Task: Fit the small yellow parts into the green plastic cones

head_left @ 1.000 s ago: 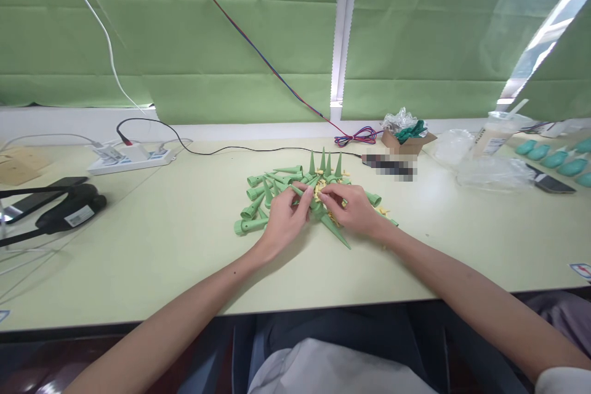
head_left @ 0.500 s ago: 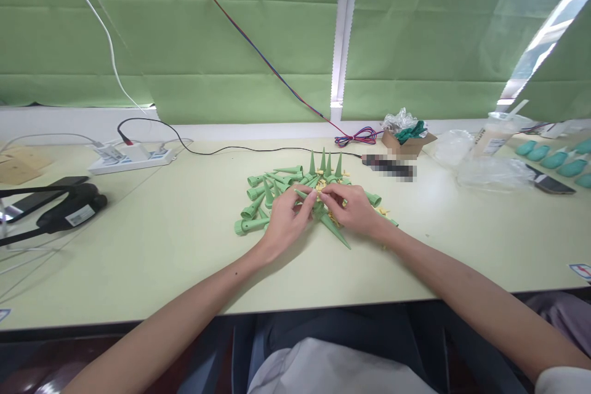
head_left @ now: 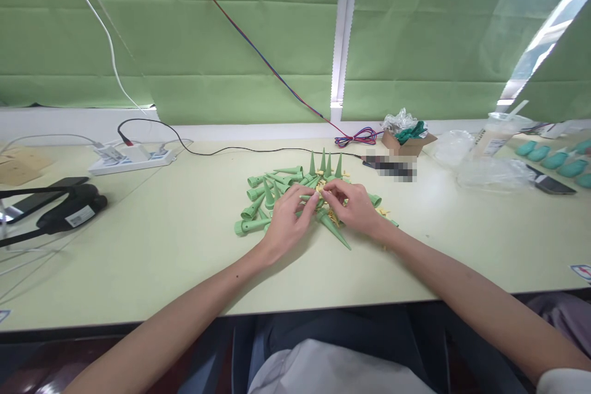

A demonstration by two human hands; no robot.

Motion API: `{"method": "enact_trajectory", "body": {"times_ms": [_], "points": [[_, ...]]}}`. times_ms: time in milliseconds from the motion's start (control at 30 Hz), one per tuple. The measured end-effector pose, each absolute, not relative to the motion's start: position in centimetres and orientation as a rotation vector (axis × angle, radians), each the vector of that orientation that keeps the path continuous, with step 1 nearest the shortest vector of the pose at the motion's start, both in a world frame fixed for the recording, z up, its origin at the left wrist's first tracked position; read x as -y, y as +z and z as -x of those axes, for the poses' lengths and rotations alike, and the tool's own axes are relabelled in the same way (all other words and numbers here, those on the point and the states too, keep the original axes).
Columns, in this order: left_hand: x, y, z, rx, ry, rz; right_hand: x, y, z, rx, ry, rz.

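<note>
Green spike in your fingers, many loose ones around it

Your left hand [head_left: 289, 218] is closed to a narrow pinch, with a green spike [head_left: 305, 197] between thumb and fingers, right over the middle of the pile. Your right hand [head_left: 353, 206] meets it there: thumb and forefinger are drawn close together at the tips, but you hide whatever may be between them, so I cannot tell if they grip a part.

As for progress, the piece you hold looks to be in mid-handling, not set down. Behind your hands, a few upright spikes [head_left: 324, 163] stand on the table [head_left: 161, 246], points up. To the left, lying spikes [head_left: 253, 225] sit in a loose heap, some with a hollow end or a ribbed cap showing. One front spike [head_left: 336, 233] lies with its point towards you. Yellow bits [head_left: 383, 212] are scattered under and beside your right hand, so loose parts appear to remain. Which spikes are finished, and whether the standing ones differ from the rest, I cannot tell.
</note>
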State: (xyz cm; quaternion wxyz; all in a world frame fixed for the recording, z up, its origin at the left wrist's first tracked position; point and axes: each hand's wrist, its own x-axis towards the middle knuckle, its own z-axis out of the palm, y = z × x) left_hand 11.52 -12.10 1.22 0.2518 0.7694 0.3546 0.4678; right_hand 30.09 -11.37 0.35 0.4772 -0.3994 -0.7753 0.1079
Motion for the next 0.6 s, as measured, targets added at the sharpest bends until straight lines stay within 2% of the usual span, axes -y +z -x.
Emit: {"method": "enact_trajectory", "body": {"times_ms": [600], "points": [[12.06, 1.28, -11.32, -0.914, 1.232, -2.310, 11.17, 0.30, -30.02, 1.788, 0.338, 1.013]]}}
